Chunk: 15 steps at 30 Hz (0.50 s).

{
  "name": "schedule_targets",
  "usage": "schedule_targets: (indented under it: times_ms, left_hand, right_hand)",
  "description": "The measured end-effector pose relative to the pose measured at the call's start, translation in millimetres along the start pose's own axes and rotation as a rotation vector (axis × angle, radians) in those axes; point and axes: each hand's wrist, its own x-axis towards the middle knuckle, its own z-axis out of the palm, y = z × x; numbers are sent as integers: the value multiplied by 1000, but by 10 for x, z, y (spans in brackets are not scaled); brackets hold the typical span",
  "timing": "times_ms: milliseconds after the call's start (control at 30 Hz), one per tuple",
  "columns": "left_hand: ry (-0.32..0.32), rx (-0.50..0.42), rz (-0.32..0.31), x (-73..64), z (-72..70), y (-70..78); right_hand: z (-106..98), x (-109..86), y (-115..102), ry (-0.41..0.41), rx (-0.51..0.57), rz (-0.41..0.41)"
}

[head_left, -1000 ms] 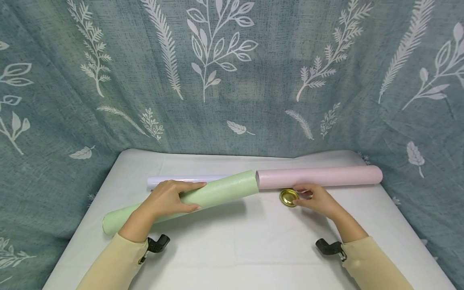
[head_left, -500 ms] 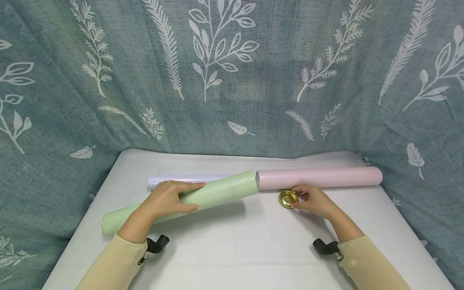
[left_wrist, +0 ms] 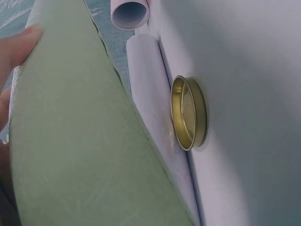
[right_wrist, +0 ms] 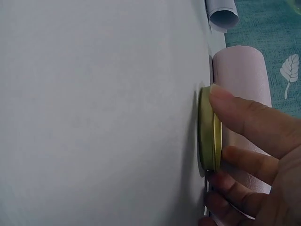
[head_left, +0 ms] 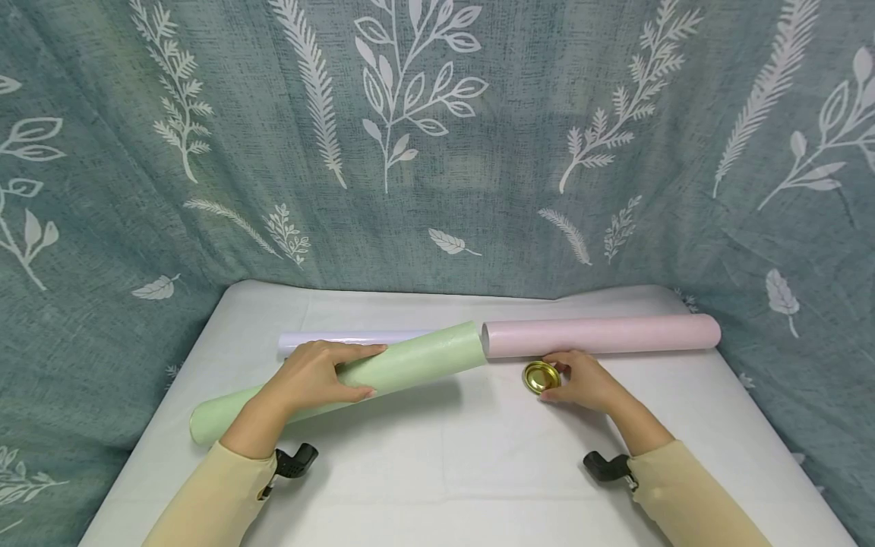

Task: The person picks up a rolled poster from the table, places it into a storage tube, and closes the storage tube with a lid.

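Note:
My left hand [head_left: 317,380] grips a pale green rolled tube [head_left: 424,355], thumb and fingers on either side of it. The tube lies slanted, its right end raised. With thumb and fingers at its rim, my right hand [head_left: 581,385] holds a shallow round gold metal lid [head_left: 541,377] low at the table; the right wrist view shows this lid [right_wrist: 209,129] too. In the left wrist view a gold lid [left_wrist: 188,113] sits beside a lavender roll [left_wrist: 150,80], with no right hand near; it seems a second one, hidden by the green tube in the head view.
A pink tube [head_left: 601,335] lies along the back right, its open left end close to the green tube's end. The lavender roll [head_left: 362,336] lies behind the green tube. White cloth [head_left: 437,471] covers the table; a patterned teal curtain [head_left: 437,152] hangs behind.
My right hand and the gold lid have shifted slightly left and toward the front. The left hand and green tube have stayed nearly in place.

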Motion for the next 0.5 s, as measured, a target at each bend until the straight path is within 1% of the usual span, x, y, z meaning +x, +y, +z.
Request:
schedule_targets:
  times_ms: [200,500]
  left_hand:
    - [2,8,3,0,-2,-7]
    - [-2,1,4,2,5,-12]
  right_hand:
    - [35,16,1,11,-51,13]
    - [24,-19,-66,0,-57,41]
